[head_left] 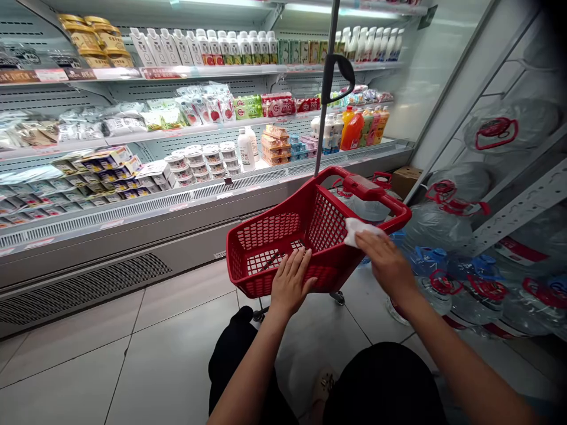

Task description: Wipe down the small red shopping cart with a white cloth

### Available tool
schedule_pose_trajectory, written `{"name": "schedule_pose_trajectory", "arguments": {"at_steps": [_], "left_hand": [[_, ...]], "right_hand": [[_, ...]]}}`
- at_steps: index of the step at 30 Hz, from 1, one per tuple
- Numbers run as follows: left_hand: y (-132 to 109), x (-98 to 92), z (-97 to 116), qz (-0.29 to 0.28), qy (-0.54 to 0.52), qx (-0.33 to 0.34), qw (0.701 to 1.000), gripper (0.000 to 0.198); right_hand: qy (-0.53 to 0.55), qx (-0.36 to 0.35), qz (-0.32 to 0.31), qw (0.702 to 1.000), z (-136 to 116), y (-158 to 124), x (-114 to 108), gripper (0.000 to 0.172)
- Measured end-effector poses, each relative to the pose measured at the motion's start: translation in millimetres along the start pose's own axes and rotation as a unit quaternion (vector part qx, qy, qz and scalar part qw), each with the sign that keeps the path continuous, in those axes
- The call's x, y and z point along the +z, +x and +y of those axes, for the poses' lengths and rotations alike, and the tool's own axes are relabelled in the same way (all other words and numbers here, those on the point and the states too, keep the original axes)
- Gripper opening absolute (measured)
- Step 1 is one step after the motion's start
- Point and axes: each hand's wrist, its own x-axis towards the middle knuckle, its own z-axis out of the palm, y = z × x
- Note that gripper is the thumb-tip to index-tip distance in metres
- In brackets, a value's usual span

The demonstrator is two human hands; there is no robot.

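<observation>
Refrig. display case: stocked w/ pkgd. dairy and drinks. Red plastic shopping cart: on tiled floor, just off case's front edge, handle at its R end. Lg. water bottles: stacked R of cart. Hands apart. L hand: fingers extended, resting on cart's near rim. R hand: fingers holding white cloth against near-R basket corner, by handle's base
</observation>
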Motion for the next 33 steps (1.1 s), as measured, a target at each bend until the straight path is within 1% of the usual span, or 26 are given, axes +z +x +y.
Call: {"name": "schedule_pose_trajectory", "arguments": {"at_steps": [2, 4, 6, 9, 11, 12, 14, 16, 19, 20, 21, 22, 23, 24, 27, 29, 30, 31, 33], "left_hand": [[1.2, -2.6, 3.1, 0.003, 0.000, -0.019, 1.000, 0.075], [8.4, -3.5, 12.8, 0.010, -0.004, -0.042, 0.999, 0.074], [20.3, -2.2, 26.1, 0.013, -0.013, -0.041, 0.999, 0.073], [39.2, 3.5, 43.3, 0.009, -0.029, -0.008, 1.000, 0.074], [46.7, 8.0, 47.9, 0.006, -0.037, 0.008, 0.999, 0.074], [48.3, 9.7, 48.0, 0.005, -0.041, 0.017, 0.999, 0.074], [48.1, 11.0, 45.4, 0.002, -0.049, 0.037, 0.998, 0.073], [45.5, 9.7, 42.0, -0.001, -0.054, 0.050, 0.997, 0.072], [41.4, 6.6, 41.0, -0.002, -0.055, 0.051, 0.997, 0.072], [40.4, 6.1, 41.9, -0.001, -0.055, 0.049, 0.997, 0.073], [39.7, 6.2, 43.3, 0.000, -0.055, 0.047, 0.997, 0.073], [39.2, 6.7, 44.9, 0.001, -0.055, 0.045, 0.997, 0.074], [39.0, 7.7, 46.7, 0.002, -0.054, 0.043, 0.998, 0.074], [39.2, 8.9, 48.5, 0.004, -0.054, 0.041, 0.998, 0.075], [41.4, 12.3, 52.5, 0.006, -0.053, 0.041, 0.998, 0.077], [43.0, 12.7, 52.7, 0.005, -0.049, 0.046, 0.998, 0.079], [43.2, 12.1, 51.6, 0.003, -0.046, 0.051, 0.998, 0.080], [42.6, 11.0, 49.8, 0.001, -0.043, 0.054, 0.998, 0.081], [38.6, 7.6, 44.3, -0.004, -0.036, 0.056, 0.998, 0.079]], "right_hand": [[-0.021, 0.030, 0.009, 0.999, 17.7, -3.0, -11.3, 0.073], [-0.028, 0.045, 0.016, 0.998, 20.7, -4.4, -13.2, 0.076], [-0.020, 0.040, 0.018, 0.999, 9.3, -4.4, -6.3, 0.076], [0.015, 0.003, -0.001, 1.000, -18.8, -3.2, 9.7, 0.071], [0.037, -0.022, -0.019, 0.999, -28.9, -2.8, 15.6, 0.069], [0.042, -0.030, -0.026, 0.998, -27.9, -2.9, 15.7, 0.069], [0.036, -0.033, -0.032, 0.998, -12.0, -3.2, 10.0, 0.071], [0.010, -0.014, -0.024, 1.000, 18.3, -3.1, -0.9, 0.073], [-0.039, 0.037, 0.002, 0.999, 65.6, -1.3, -16.9, 0.073], [-0.049, 0.049, 0.008, 0.998, 75.2, -0.5, -19.7, 0.072], [-0.054, 0.056, 0.012, 0.997, 79.4, 0.2, -20.6, 0.071], [-0.053, 0.059, 0.014, 0.997, 77.7, 0.5, -19.1, 0.071], [-0.047, 0.058, 0.015, 0.997, 70.3, 0.3, -15.5, 0.071], [-0.038, 0.052, 0.014, 0.998, 57.8, -0.6, -10.0, 0.072], [0.005, 0.008, 0.000, 1.000, 6.8, -5.4, 11.7, 0.072], [0.032, -0.028, -0.014, 0.999, -18.1, -8.1, 22.4, 0.068], [0.038, -0.042, -0.022, 0.998, -22.6, -8.5, 24.8, 0.067], [0.040, -0.050, -0.028, 0.998, -21.1, -8.1, 25.0, 0.067], [0.028, -0.045, -0.032, 0.998, -2.2, -5.2, 20.2, 0.069]]}}
